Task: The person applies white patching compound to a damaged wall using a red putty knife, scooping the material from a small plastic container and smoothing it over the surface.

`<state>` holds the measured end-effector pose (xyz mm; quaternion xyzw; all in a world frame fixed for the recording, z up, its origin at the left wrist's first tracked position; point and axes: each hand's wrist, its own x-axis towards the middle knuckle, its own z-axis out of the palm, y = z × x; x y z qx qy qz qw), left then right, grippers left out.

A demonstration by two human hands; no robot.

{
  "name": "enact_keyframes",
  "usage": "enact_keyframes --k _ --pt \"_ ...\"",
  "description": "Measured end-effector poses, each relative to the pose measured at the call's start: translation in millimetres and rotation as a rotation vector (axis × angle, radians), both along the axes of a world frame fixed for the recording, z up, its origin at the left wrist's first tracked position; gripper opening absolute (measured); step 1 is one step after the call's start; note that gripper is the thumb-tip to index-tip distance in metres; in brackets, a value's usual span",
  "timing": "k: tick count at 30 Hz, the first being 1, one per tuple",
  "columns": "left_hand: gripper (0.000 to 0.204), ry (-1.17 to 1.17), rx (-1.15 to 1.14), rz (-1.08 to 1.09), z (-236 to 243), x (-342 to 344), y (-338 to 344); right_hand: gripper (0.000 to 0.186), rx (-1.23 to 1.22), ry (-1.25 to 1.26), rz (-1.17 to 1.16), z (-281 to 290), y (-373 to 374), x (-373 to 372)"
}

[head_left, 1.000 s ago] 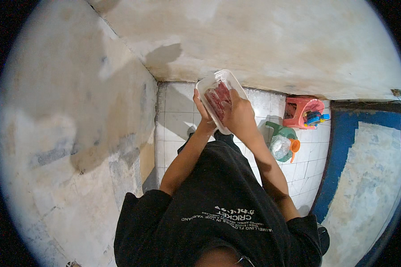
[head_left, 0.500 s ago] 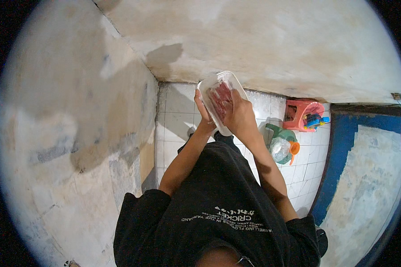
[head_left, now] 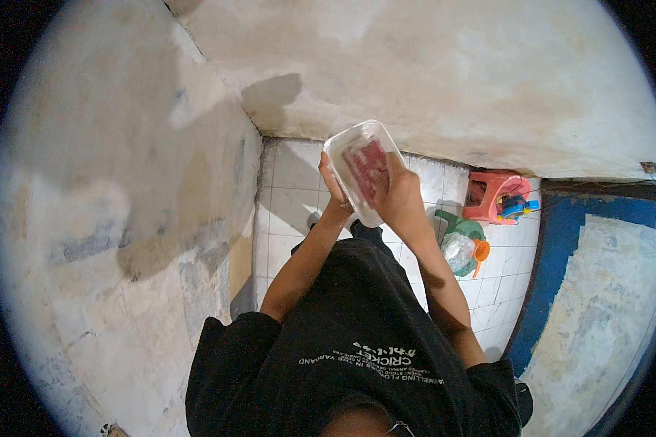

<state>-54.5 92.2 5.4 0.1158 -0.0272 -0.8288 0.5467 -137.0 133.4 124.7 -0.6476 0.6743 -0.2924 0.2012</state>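
A white rectangular tray point(head_left: 335, 151) with rounded corners is tilted in front of me, above the floor. In it shows a flat reddish piece point(head_left: 367, 162), smeared with white; its exact kind cannot be made out. My left hand point(head_left: 333, 185) grips the tray along its left side, some of its fingers hidden underneath. My right hand point(head_left: 402, 195) crosses the tray's right rim, closed on the right edge of the reddish piece. Most of the right fingers are hidden from this view.
Patchy, smeared walls point(head_left: 444, 80) stand close ahead and on the left. On the white tiled floor point(head_left: 288, 197) to the right are a red plastic stool point(head_left: 488, 191), a blue item point(head_left: 514, 208), a green container point(head_left: 448, 218), a clear bag point(head_left: 457, 250) and an orange scoop point(head_left: 481, 251). A blue-edged panel point(head_left: 561, 218) stands farther right.
The view has shifted slightly, so everything sits a little lower. The tray is tilted a bit differently, showing more of its inside. Both hands keep their hold.
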Motion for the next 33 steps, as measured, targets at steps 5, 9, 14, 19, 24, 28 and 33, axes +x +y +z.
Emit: enact_keyframes --k 5,9,14,19,24,28,33 --pt "0.072 -0.020 -0.026 0.062 2 -6 -1 0.026 -0.084 -0.045 -0.127 11 -2 -3" --pt "0.068 -0.260 -0.075 0.120 2 -4 9 0.035 -0.229 0.173 -0.006 -14 7 12" --pt "0.072 -0.168 0.028 0.096 -20 0 7 0.039 -0.084 0.018 0.014 -10 18 17" --pt "0.074 -0.057 -0.020 0.083 0 -2 4 0.047 -0.192 0.095 0.011 -10 16 14" --pt "0.074 -0.130 -0.021 0.120 11 2 0 0.052 -0.100 0.040 0.146 -9 25 19" --pt "0.073 -0.284 -0.014 0.233 6 0 -4 0.052 -0.062 0.054 0.006 18 16 11" --pt "0.070 -0.226 -0.032 0.183 11 -3 0 0.041 -0.152 -0.018 0.098 7 22 21"
